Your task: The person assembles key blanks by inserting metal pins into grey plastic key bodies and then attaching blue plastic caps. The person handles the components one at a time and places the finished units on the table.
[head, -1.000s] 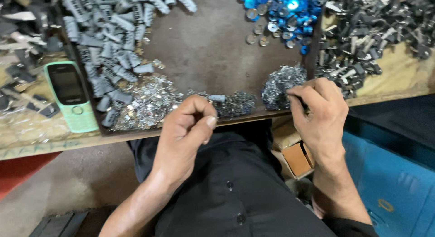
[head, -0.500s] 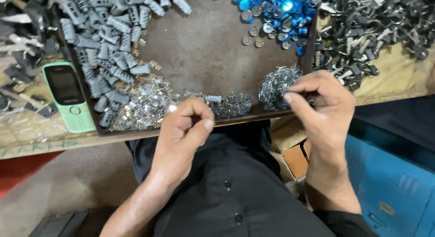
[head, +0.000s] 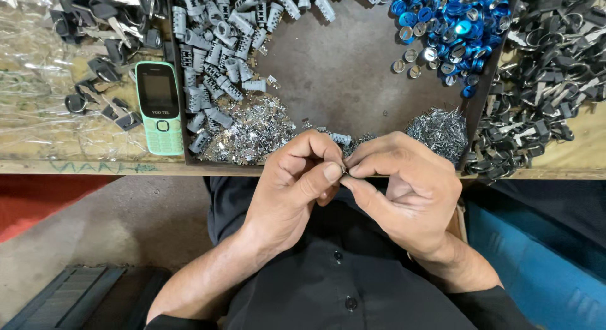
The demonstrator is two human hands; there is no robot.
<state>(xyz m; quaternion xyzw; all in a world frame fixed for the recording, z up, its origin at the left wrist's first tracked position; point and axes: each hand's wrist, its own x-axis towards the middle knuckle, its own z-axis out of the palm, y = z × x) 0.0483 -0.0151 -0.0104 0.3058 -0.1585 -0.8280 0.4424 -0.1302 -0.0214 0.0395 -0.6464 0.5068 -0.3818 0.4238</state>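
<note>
My left hand (head: 297, 185) and my right hand (head: 404, 191) meet in front of my chest, just below the table edge. Their fingertips pinch a tiny metal part (head: 344, 170) between them; most of it is hidden by the fingers. Right behind the hands, on the dark tray (head: 353, 65), lie a grey lock cylinder (head: 339, 138), a heap of small shiny metal bits (head: 252, 131) and a pile of thin metal pins (head: 442, 131).
Grey lock cylinders (head: 218, 46) fill the tray's left, blue round caps (head: 448, 20) its far right. A green phone (head: 159, 107) lies left of the tray among black keys (head: 104, 58). More keys (head: 543, 71) are heaped at right. A blue box (head: 543, 267) stands below.
My right hand has come left from the pin pile and joined my left hand; both now pinch the small part together.
</note>
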